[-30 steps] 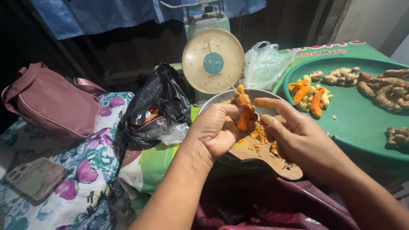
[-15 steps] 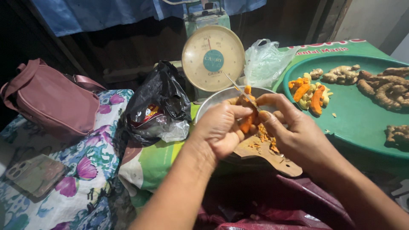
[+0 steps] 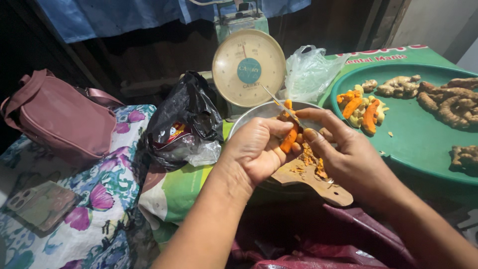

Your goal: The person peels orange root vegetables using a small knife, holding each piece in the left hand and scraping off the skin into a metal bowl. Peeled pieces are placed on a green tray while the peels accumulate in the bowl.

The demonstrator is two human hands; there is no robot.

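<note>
An orange turmeric root (image 3: 289, 138) is pinched in the left hand (image 3: 256, 152) above a wooden cutting board (image 3: 311, 180), while a thin knife (image 3: 282, 105) is gripped by the right hand (image 3: 348, 152). A black plastic bag (image 3: 181, 117) and clear bag (image 3: 308, 69) flank the round-dialled scale (image 3: 248, 68). The knife handle is hidden; the green tray (image 3: 423, 139) is cut off at the frame's edge.

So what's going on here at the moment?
A person is peeling an orange turmeric root over a small wooden cutting board. The left hand grips the root while the right hand works a thin metal knife against it. Orange peelings lie on the board. Peeled orange pieces and unpeeled brown roots sit on a large green round tray to the right; a dial weighing scale stands behind.
</note>
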